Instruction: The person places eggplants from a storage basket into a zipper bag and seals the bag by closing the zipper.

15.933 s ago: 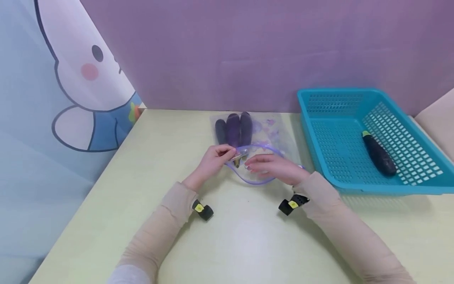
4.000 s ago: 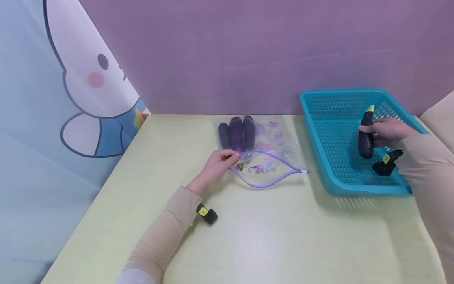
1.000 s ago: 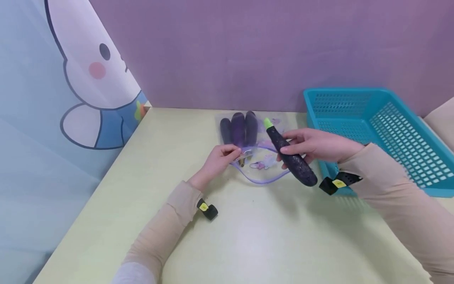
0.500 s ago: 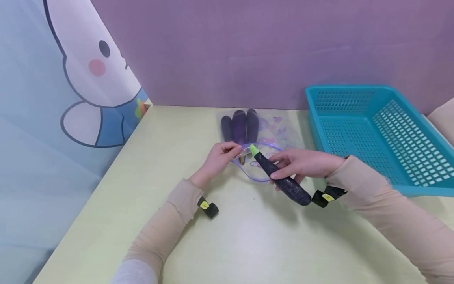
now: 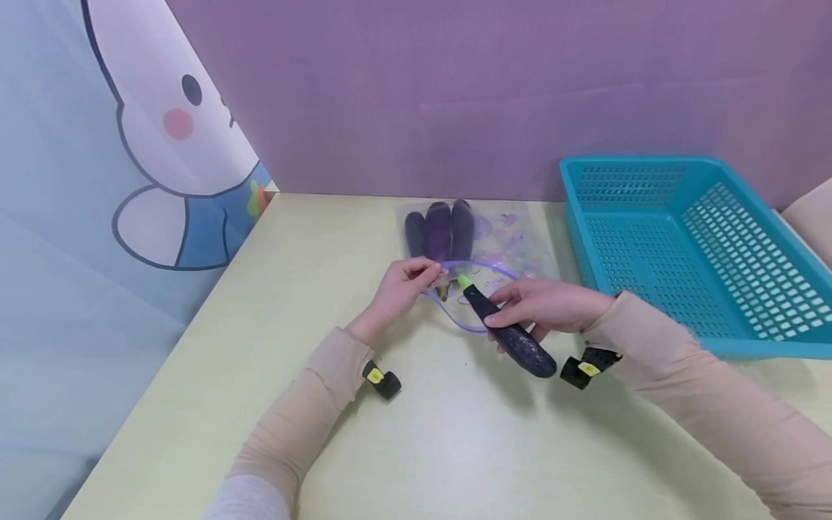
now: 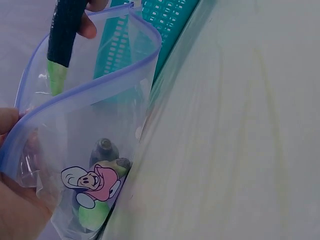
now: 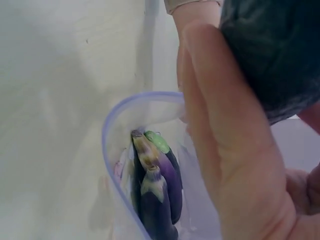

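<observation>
My left hand (image 5: 398,290) pinches the left side of the purple-edged mouth of a clear zip bag (image 5: 536,242) lying on the table. Several dark eggplants (image 5: 438,231) are inside, side by side; their stem ends (image 7: 145,145) point toward the mouth in the right wrist view. With thumb and fingers my right hand (image 5: 549,303) grips another eggplant (image 5: 520,347), dark with a light green stem end. It slants over the gaping mouth, green tip leading. In the left wrist view, that green tip (image 6: 56,77) is right at the bag's purple rim (image 6: 95,85).
A turquoise perforated basket (image 5: 650,274) stands on the table (image 5: 422,448) to the right of the bag. Behind the table rises a purple wall covering (image 5: 416,94). A blue cloth with a cartoon figure (image 5: 156,144) hangs at the left.
The eggplant has gone from the basket, left and down, to the bag's mouth in my right hand; in the last half second it shifted slightly further left. My left hand stays at the rim.
</observation>
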`<state>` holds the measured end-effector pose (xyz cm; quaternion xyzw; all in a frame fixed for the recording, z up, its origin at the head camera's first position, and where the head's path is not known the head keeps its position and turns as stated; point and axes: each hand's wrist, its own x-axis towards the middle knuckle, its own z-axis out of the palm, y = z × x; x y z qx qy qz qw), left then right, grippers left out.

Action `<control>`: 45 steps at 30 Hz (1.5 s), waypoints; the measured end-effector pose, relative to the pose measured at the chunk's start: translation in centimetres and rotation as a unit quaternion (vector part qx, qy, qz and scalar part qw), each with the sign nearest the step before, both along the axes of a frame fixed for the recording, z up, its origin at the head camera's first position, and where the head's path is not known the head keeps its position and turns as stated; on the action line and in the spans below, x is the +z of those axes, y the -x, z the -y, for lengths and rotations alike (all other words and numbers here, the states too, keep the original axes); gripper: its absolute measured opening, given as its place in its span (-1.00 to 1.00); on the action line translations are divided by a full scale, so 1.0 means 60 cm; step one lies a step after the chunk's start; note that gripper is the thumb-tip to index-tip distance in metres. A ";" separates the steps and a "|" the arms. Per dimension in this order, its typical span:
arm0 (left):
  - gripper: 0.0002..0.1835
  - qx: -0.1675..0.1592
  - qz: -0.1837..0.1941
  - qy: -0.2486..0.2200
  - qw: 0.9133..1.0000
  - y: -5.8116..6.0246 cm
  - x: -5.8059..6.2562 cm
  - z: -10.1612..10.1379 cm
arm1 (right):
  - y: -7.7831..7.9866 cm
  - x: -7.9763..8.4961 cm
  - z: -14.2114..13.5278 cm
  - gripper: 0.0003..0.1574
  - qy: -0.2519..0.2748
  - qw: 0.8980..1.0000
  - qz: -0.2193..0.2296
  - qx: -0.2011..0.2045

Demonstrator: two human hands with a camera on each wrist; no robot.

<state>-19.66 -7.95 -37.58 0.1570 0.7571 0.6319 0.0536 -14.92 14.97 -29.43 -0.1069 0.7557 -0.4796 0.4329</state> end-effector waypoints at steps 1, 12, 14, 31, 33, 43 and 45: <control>-0.77 0.002 -0.002 0.001 1.000 0.000 0.000 0.000 | 0.000 -0.003 0.001 -0.37 0.000 1.000 0.002 -0.007; -0.78 0.008 -0.024 -0.010 1.000 -0.003 0.003 0.001 | 0.001 -0.044 0.044 -0.23 0.128 0.974 -0.008 -0.185; -0.78 0.005 -0.025 -0.014 1.000 -0.003 0.003 0.000 | 0.002 -0.052 0.052 -0.22 0.156 0.963 -0.003 -0.222; -0.79 0.008 -0.034 -0.031 0.999 -0.001 0.003 -0.002 | 0.038 -0.075 0.078 -0.38 0.129 0.907 -0.020 -0.401; -0.80 0.006 -0.028 -0.033 0.999 -0.002 0.003 -0.002 | 0.047 -0.076 0.079 -0.37 0.138 0.904 -0.029 -0.403; -0.80 -0.004 -0.028 -0.032 0.999 -0.004 0.004 -0.001 | 0.082 -0.076 0.087 -0.30 0.224 0.878 -0.048 -0.419; -0.80 -0.004 -0.029 -0.032 0.999 -0.004 0.005 -0.001 | 0.087 -0.075 0.089 -0.28 0.226 0.875 -0.040 -0.427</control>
